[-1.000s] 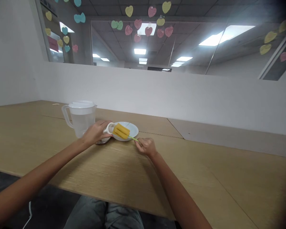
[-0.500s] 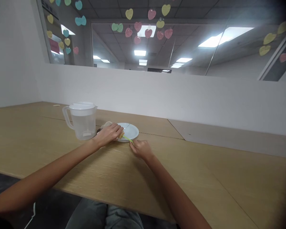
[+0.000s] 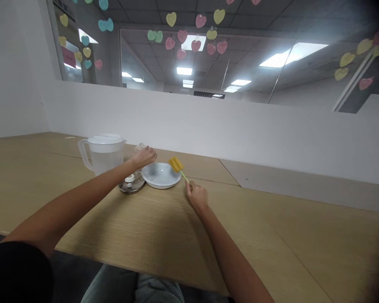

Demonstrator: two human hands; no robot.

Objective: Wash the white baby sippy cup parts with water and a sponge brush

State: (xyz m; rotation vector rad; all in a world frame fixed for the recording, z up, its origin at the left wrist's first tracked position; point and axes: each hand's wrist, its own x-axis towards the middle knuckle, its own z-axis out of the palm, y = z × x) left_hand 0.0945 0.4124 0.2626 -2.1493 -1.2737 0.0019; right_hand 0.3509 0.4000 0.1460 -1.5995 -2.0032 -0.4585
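Observation:
My right hand (image 3: 196,195) rests on the wooden table (image 3: 246,235) and pinches the thin green handle of a yellow sponge brush (image 3: 176,164). The sponge head is raised over the right rim of a white plate (image 3: 160,176). My left hand (image 3: 144,155) reaches past the plate's far left side. Its fingers are curled round a small clear object (image 3: 140,146) that is too small to name. Below that hand, left of the plate, a round metal lid (image 3: 132,185) with a white knob lies flat on the table.
A clear plastic pitcher (image 3: 102,153) with a white lid and water in it stands left of the lid. A low white partition wall (image 3: 208,122) runs behind the table, with glass and paper hearts above it. My knees show under the table's near edge.
The right hand lifted the sponge brush off the plate and swung it to the right. The left hand moved from the plate's left rim up and back, uncovering the metal lid.

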